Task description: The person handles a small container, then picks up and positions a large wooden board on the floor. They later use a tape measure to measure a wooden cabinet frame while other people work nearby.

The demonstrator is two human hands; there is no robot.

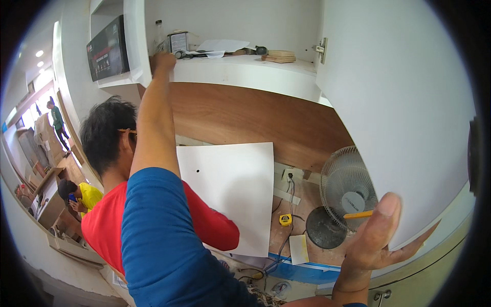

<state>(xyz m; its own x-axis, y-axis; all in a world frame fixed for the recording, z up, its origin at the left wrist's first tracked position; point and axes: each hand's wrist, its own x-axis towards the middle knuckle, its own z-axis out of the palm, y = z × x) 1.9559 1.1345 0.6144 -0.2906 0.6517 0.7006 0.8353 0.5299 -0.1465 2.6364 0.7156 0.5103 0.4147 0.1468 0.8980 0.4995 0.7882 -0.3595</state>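
My left arm, in a blue sleeve, reaches up to the left side of an open white wall cabinet [230,69]. There my left hand [163,62] is closed beside the upright side panel [137,41]; what its fingers hold is hidden. My right hand [376,235] grips the lower edge of the white cabinet door [399,102], thumb in front. A thin yellow stick [358,215], like a pencil, juts out beside the thumb. On the shelf lie papers [222,47], a stack of small wooden pieces [279,56], a rectangular can [178,42] and a clear bottle [159,33].
A person in red [105,220] works close under my left arm, beside a white panel [235,199]. Below the door are a fan [348,187], a yellow tape measure [285,220] and cables [292,197]. A person in yellow [91,196] is farther left. A dark box [108,50] sits upper left.
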